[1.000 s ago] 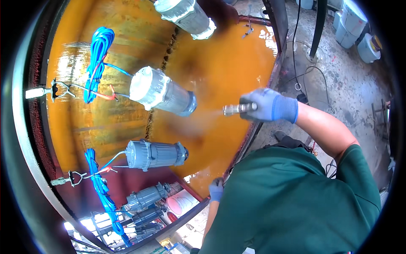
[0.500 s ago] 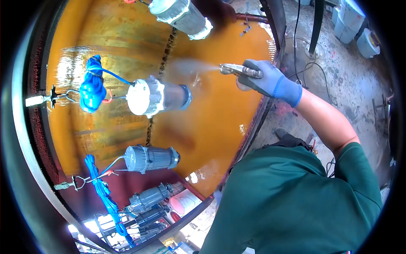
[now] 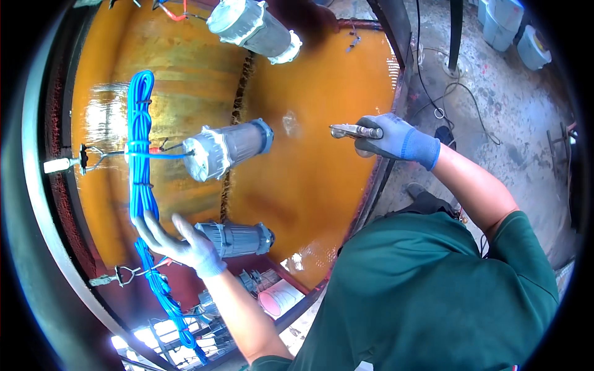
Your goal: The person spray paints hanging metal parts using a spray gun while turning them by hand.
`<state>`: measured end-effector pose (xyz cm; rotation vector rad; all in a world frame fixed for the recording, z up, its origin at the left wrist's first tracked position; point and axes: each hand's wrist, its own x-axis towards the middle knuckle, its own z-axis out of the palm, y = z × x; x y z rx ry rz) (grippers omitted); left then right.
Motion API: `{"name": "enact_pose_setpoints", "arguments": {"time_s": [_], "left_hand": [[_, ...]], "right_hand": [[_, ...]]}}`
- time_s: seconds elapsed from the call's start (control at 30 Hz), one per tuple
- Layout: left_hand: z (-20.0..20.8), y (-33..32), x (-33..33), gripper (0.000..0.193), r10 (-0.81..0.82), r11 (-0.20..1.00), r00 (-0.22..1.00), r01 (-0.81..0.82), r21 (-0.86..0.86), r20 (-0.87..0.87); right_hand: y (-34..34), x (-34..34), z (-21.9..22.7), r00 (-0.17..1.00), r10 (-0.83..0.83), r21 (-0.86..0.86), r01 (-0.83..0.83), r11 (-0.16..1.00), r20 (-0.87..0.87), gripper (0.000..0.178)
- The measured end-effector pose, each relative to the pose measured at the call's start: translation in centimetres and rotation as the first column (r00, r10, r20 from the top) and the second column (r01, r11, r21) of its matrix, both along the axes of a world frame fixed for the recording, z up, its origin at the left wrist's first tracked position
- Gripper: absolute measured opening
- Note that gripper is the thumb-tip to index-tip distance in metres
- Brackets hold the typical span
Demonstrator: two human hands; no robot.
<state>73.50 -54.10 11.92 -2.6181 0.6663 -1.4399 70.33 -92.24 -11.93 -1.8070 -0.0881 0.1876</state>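
My right hand (image 3: 385,137), in a blue-grey glove, is closed around a metal spray gun (image 3: 356,131) whose nozzle points left; no mist shows at it. My gloved left hand (image 3: 179,244) reaches in from below, fingers and thumb apart. Its fingertips touch the lower end of a tied blue cable bundle (image 3: 141,136). The cable runs to a hanging silver-grey pump or motor (image 3: 226,148) with a lobed end cap. Just right of my left hand hangs a second grey pump or motor (image 3: 238,239), its left end partly hidden behind the hand.
Another silver unit (image 3: 255,29) hangs at the top. Behind them is an orange-coated booth wall (image 3: 322,185). Hooks (image 3: 93,159) hold the units along a metal rail at left. A second blue cable bundle (image 3: 164,294), a pinkish bucket (image 3: 279,298) and floor hoses (image 3: 464,93) are around.
The mist from the spray gun has stopped. My left hand has come up from beside my body to the blue cable bundle. The middle unit and its bundle have turned.
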Motion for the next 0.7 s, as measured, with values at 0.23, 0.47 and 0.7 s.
{"name": "enact_pose_setpoints", "arguments": {"time_s": [0.23,0.47,0.7], "left_hand": [[1.3,9.1,4.8,0.051,0.195,0.967,0.981,-0.192,0.170,0.001],[2.4,4.3,3.6,0.059,-0.065,0.902,0.962,-0.056,-0.429,-0.263],[4.8,-3.6,3.0,0.064,-0.246,0.861,0.949,0.120,-0.495,-0.199]], "right_hand": [[-0.3,-1.5,0.1,0.992,0.092,-0.197,-0.074,0.978,0.083,0.034],[-2.4,-1.0,3.4,0.995,0.091,-0.195,-0.084,0.977,0.026,0.035],[-4.7,0.2,5.5,0.984,-0.176,-0.159,0.178,0.971,0.028,0.035]]}}
